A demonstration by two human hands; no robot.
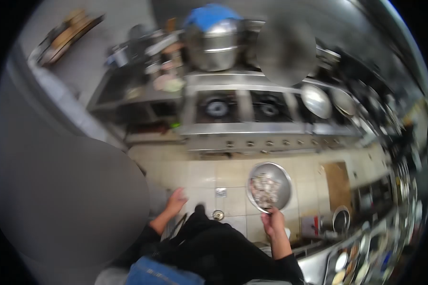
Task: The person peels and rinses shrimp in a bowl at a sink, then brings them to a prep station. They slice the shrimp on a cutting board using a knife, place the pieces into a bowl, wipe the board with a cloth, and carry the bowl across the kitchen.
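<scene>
My right hand (pixel 274 223) grips the near rim of a round metal bowl (pixel 283 183), held out over the tiled floor. Small pale and pinkish pieces (pixel 265 191) lie in the bowl, mostly on its left side; what they are is too blurred to tell. On the other side of my body, my left hand (pixel 177 200) hangs above the floor with nothing in it, its fingers partly apart and somewhat blurred.
A steel stove (pixel 245 128) with burners and knobs runs across ahead, bearing a large pot (pixel 218 47) with a blue cover and a shiny pan (pixel 316 101). Trays of food (pixel 352 261) line the counter at lower right. A brown mat (pixel 336 185) lies on the floor.
</scene>
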